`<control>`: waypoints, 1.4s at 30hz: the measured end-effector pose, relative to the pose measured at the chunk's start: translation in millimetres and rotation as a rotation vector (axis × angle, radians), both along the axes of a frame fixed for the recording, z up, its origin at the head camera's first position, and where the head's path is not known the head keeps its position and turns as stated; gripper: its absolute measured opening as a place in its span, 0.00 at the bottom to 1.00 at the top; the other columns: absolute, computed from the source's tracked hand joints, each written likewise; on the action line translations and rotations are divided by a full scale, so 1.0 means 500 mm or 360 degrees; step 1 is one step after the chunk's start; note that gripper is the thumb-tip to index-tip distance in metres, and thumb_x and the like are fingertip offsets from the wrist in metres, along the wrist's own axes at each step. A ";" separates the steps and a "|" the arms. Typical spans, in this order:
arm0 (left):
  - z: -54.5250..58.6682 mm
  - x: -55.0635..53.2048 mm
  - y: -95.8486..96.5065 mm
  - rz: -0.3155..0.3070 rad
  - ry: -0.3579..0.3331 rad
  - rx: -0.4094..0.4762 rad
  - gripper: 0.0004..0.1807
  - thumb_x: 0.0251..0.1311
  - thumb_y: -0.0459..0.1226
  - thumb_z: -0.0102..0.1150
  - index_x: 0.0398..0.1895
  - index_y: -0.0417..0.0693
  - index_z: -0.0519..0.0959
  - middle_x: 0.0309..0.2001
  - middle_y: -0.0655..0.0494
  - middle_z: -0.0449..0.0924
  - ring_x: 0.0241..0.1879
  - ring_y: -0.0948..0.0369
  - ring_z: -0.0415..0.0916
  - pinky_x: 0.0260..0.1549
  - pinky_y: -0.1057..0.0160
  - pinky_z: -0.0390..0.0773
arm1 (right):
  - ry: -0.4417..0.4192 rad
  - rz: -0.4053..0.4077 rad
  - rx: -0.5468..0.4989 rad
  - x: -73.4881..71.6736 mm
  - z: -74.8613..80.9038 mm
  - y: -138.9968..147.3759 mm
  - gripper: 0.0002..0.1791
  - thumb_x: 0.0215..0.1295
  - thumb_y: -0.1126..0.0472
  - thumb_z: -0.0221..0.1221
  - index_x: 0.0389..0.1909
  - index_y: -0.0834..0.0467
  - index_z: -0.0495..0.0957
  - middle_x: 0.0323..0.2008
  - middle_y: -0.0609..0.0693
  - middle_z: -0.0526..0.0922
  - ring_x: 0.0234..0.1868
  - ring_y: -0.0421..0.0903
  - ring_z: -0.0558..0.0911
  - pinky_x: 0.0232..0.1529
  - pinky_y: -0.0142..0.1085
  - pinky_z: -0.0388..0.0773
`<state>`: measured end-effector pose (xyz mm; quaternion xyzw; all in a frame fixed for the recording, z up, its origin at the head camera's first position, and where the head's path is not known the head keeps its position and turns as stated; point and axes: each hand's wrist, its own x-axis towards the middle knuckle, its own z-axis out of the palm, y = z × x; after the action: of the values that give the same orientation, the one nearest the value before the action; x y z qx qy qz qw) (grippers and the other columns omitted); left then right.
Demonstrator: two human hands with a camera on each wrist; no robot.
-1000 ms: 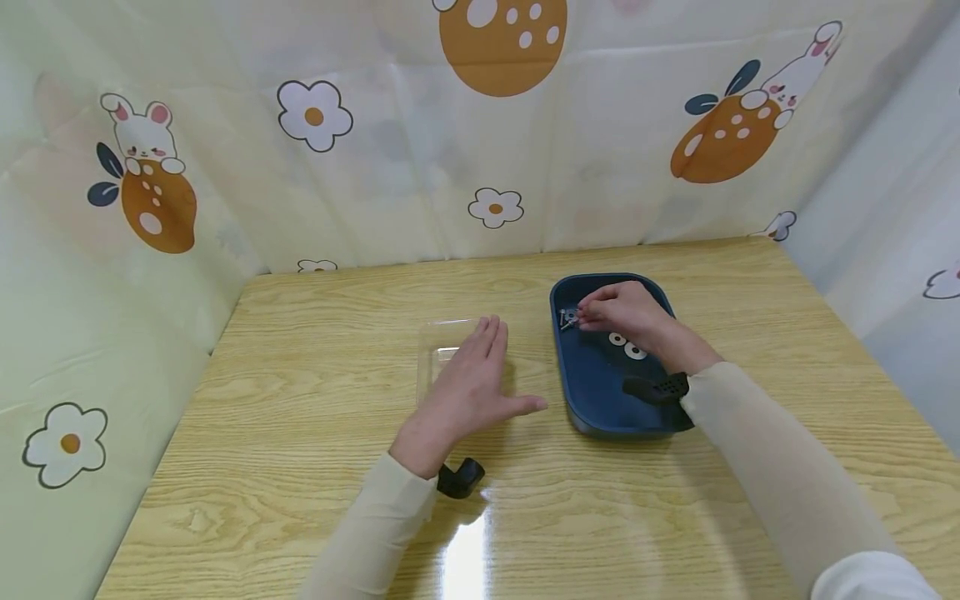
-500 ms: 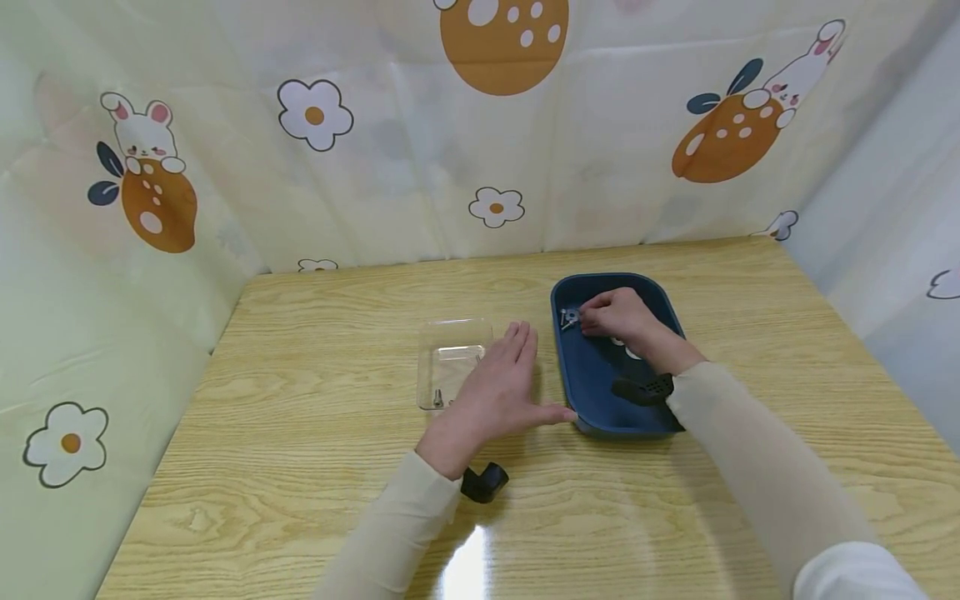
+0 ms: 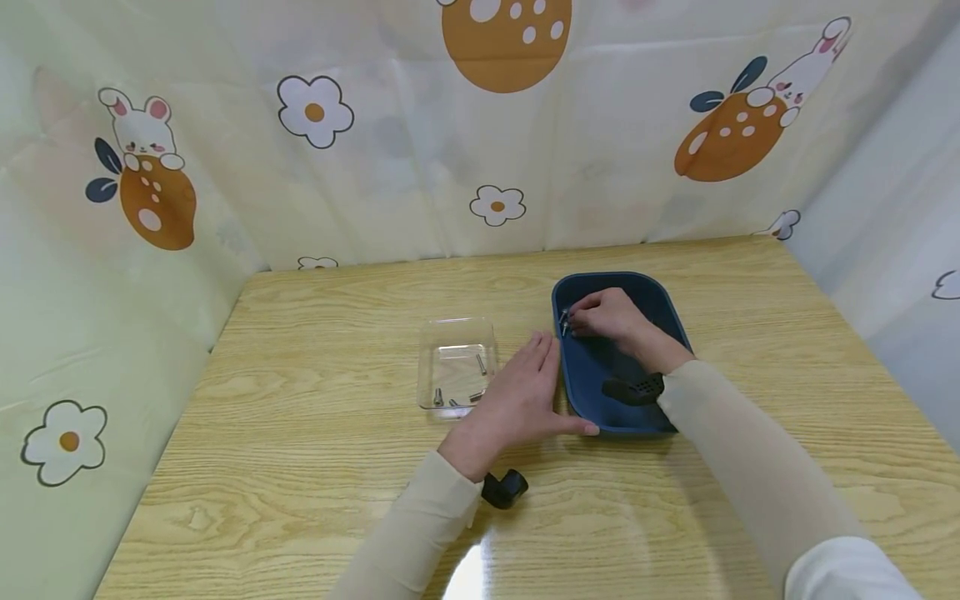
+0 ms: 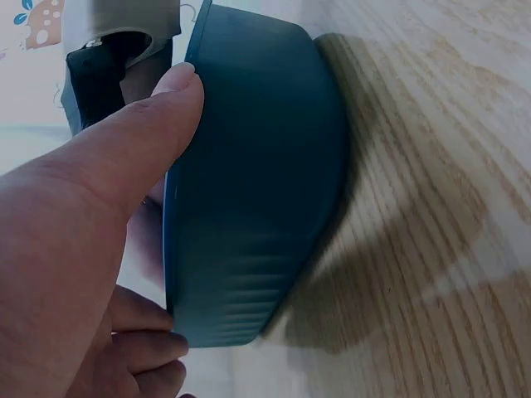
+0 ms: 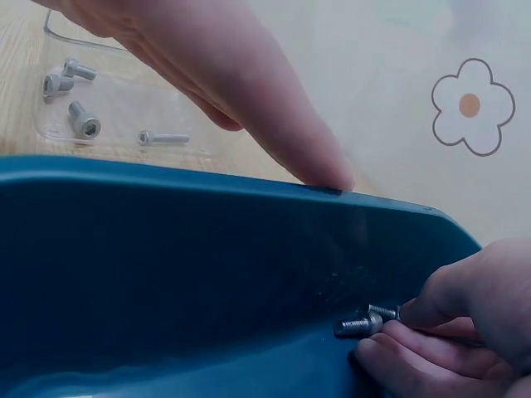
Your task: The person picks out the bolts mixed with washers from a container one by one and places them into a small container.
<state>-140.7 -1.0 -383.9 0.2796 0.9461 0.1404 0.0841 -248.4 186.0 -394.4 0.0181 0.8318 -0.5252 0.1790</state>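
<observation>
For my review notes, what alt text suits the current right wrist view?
A right hand curls its fingers at two metal screws inside a blue bin. The left hand touches the bin's rim; beyond it, a clear plastic box holds four visible cap screws. Behind is a flower-printed backdrop.

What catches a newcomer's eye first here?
The dark blue tray, right of centre on the table: the left grip touches it, the right grip is at small screws inside. Then orange fruit prints on the cloth behind, and the clear box left of the tray.
</observation>
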 end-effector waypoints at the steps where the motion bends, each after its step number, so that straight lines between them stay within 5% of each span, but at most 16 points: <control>1: -0.001 0.001 0.001 0.0001 0.0001 0.0001 0.67 0.49 0.73 0.58 0.79 0.40 0.42 0.80 0.45 0.42 0.80 0.53 0.40 0.77 0.58 0.50 | -0.0007 -0.0001 -0.0005 0.000 -0.001 0.000 0.19 0.74 0.67 0.50 0.57 0.76 0.74 0.56 0.72 0.78 0.49 0.52 0.86 0.55 0.43 0.83; 16: -0.003 0.003 0.005 0.0006 0.0035 -0.0020 0.66 0.51 0.74 0.54 0.79 0.39 0.44 0.80 0.45 0.44 0.80 0.53 0.42 0.77 0.59 0.49 | -0.0049 0.0010 -0.0102 0.006 -0.009 -0.001 0.19 0.72 0.68 0.51 0.58 0.78 0.73 0.50 0.70 0.81 0.35 0.40 0.87 0.45 0.34 0.85; 25: -0.003 0.004 0.004 -0.0005 0.0063 -0.0043 0.66 0.51 0.74 0.54 0.79 0.39 0.44 0.80 0.44 0.45 0.80 0.52 0.42 0.77 0.59 0.50 | -0.0097 -0.0023 -0.0167 0.012 -0.011 -0.012 0.19 0.73 0.69 0.51 0.59 0.77 0.72 0.47 0.64 0.81 0.39 0.42 0.87 0.51 0.38 0.84; 42: -0.004 0.005 0.004 -0.0011 0.0065 -0.0052 0.65 0.52 0.74 0.52 0.79 0.39 0.44 0.80 0.45 0.44 0.80 0.53 0.42 0.77 0.59 0.50 | -0.0121 -0.0028 -0.0152 0.011 -0.017 -0.011 0.19 0.74 0.68 0.50 0.59 0.75 0.73 0.50 0.63 0.79 0.35 0.36 0.83 0.47 0.33 0.85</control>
<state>-138.0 1.2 -385.7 0.2843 0.9488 0.1189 0.0697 -242.8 180.6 -403.0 0.0366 0.7981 -0.5649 0.2064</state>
